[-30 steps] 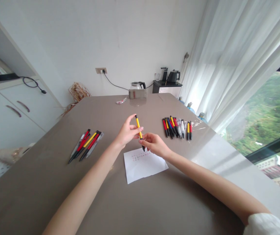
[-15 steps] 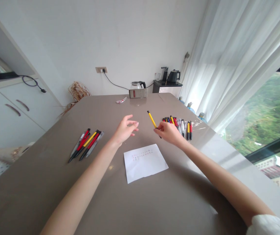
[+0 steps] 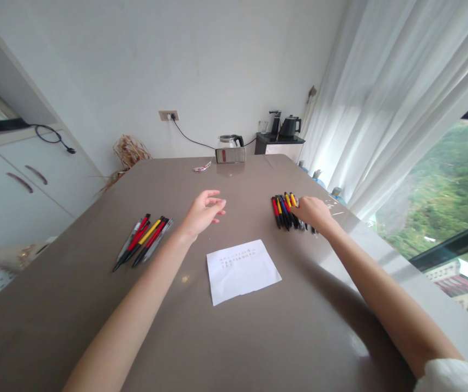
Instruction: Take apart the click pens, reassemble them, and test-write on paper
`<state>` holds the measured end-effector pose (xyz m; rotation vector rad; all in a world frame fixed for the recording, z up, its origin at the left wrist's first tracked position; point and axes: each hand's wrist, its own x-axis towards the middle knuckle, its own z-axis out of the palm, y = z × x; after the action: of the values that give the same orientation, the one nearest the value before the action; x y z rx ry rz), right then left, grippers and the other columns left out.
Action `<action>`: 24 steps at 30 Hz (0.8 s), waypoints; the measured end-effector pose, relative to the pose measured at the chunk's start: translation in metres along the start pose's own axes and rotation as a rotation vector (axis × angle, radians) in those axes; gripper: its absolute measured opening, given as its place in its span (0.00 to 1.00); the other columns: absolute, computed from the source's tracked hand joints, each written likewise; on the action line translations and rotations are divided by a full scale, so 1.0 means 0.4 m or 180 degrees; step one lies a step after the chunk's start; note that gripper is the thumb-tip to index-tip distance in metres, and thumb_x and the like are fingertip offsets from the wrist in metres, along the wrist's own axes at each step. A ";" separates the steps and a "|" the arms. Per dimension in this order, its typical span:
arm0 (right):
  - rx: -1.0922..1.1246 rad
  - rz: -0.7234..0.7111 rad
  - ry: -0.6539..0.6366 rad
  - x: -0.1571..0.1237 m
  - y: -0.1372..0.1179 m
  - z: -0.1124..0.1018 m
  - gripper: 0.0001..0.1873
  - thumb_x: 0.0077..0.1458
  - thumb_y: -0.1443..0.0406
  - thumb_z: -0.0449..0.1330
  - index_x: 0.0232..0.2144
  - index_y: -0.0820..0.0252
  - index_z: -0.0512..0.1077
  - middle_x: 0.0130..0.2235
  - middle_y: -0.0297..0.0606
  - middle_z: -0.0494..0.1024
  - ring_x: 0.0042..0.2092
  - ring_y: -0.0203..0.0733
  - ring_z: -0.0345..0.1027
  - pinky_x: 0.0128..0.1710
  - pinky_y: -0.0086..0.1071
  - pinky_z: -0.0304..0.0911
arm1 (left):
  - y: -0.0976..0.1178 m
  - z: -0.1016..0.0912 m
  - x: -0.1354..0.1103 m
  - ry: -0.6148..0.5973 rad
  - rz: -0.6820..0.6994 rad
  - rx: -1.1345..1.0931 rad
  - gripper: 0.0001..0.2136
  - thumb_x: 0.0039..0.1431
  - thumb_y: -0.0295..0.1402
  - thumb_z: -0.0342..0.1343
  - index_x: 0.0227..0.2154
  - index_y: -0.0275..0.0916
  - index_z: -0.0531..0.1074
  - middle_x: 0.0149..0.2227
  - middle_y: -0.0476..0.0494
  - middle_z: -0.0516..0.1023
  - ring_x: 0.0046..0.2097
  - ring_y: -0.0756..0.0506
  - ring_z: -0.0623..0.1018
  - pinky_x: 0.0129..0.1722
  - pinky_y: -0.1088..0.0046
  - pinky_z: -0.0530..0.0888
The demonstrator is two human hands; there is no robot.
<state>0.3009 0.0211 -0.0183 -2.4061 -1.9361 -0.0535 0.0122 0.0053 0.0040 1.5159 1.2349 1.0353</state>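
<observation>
Covering some of the right-hand row of pens (image 3: 285, 209), towards the right edge of the surface (image 3: 225, 343), the right hand (image 3: 314, 211) hides its fingertips, so I cannot tell whether it grips one. The left hand (image 3: 203, 212) hovers mid-surface, thumb and fingers loosely parted. Between the hands and the near edge lies a written sheet (image 3: 244, 277); towards the left edge, more pens (image 3: 149, 234); by the far edge, a box (image 3: 230, 155).

Brown table (image 3: 234, 348), pens (image 3: 147, 235), handwritten paper (image 3: 244, 280), box (image 3: 231, 155)
</observation>
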 end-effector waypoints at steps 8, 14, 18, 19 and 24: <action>-0.0084 -0.0103 -0.0132 0.000 0.001 -0.002 0.17 0.47 0.59 0.50 0.31 0.66 0.71 0.30 0.49 0.73 0.33 0.48 0.67 0.26 0.31 0.55 | -0.005 -0.006 0.005 -0.0025 -0.0053 0.0223 0.18 0.47 0.40 0.53 0.41 0.39 0.63 0.41 0.41 0.69 0.34 0.50 0.74 0.23 0.79 0.69; -0.0084 -0.0107 -0.0163 -0.004 0.000 -0.008 0.20 0.48 0.56 0.50 0.32 0.66 0.71 0.31 0.49 0.73 0.34 0.48 0.67 0.27 0.31 0.56 | 0.040 -0.082 -0.005 0.0200 0.0046 0.0436 0.17 0.45 0.39 0.54 0.39 0.39 0.66 0.41 0.41 0.70 0.33 0.50 0.74 0.23 0.79 0.69; -0.0086 -0.0008 -0.0150 -0.003 -0.002 -0.008 0.21 0.47 0.54 0.50 0.34 0.66 0.71 0.32 0.50 0.72 0.35 0.49 0.67 0.28 0.33 0.57 | 0.065 -0.176 -0.019 0.0591 0.0028 0.0850 0.15 0.46 0.39 0.54 0.37 0.39 0.67 0.38 0.42 0.72 0.33 0.50 0.73 0.23 0.80 0.68; -0.0092 0.0022 -0.0147 -0.003 -0.003 -0.009 0.21 0.47 0.54 0.50 0.35 0.66 0.71 0.33 0.50 0.72 0.36 0.50 0.67 0.29 0.33 0.57 | 0.066 -0.200 -0.023 0.0692 -0.0008 0.1025 0.14 0.46 0.39 0.54 0.36 0.39 0.68 0.37 0.44 0.72 0.32 0.50 0.73 0.23 0.81 0.67; -0.0131 0.0062 -0.0050 -0.013 -0.021 -0.018 0.22 0.49 0.53 0.47 0.33 0.64 0.70 0.32 0.49 0.72 0.36 0.52 0.67 0.29 0.35 0.57 | 0.029 -0.328 -0.034 0.0836 -0.0235 0.1500 0.10 0.46 0.39 0.55 0.29 0.37 0.69 0.29 0.48 0.73 0.29 0.52 0.70 0.24 0.82 0.65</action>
<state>0.2914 0.0172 -0.0112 -2.4582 -1.9367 -0.0748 -0.1130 0.0079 0.0470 1.7023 1.8025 0.9581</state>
